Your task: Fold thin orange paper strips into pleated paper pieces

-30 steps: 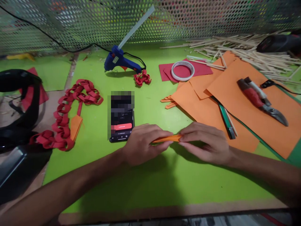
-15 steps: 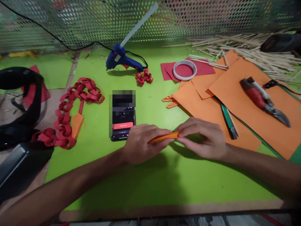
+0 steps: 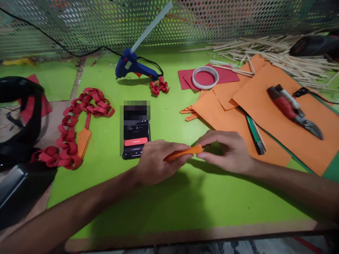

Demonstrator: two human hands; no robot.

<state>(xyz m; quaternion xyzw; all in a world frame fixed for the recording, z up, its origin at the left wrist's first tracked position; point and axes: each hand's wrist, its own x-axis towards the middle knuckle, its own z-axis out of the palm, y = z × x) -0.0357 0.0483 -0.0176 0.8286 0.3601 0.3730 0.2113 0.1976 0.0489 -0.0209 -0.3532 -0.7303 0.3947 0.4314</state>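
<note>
Head view of a green counter [image 3: 164,197], read from left to right, with places given relative to the phone [image 3: 136,135]. Far left of the phone lay a black strap-like object [image 3: 23,116] at the counter's edge. Between it and the phone ran a red paper chain [image 3: 76,123], with a small orange paper piece [image 3: 83,141] touching its lower bend. Behind the phone stood a blue glue gun [image 3: 134,67], a glue stick projecting up from its rear, and just right of the gun sat a small red paper cluster [image 3: 159,86]. Just right of the phone's lower corner, the left hand [image 3: 156,160] was closed in a pinch on one end of a folded orange paper strip [image 3: 184,152]. The strip was held slightly above the counter, tilted up toward the right. The right hand [image 3: 229,150], farther right of the phone, was likewise closed, its fingertips gripping the strip's other end. Right of and behind the phone lay loose orange strips [image 3: 188,113], then overlapping orange paper sheets [image 3: 278,123]. A tape roll [image 3: 205,77] rested on red paper [image 3: 225,76] behind these sheets. A green-handled tool [image 3: 254,135] lay across the sheets near the right hand. Far right of the phone, a red-handled cutter [image 3: 293,111] lay on the orange sheets, with a pile of wooden sticks [image 3: 286,56] behind it, against the perforated metal screen [image 3: 238,17].
</note>
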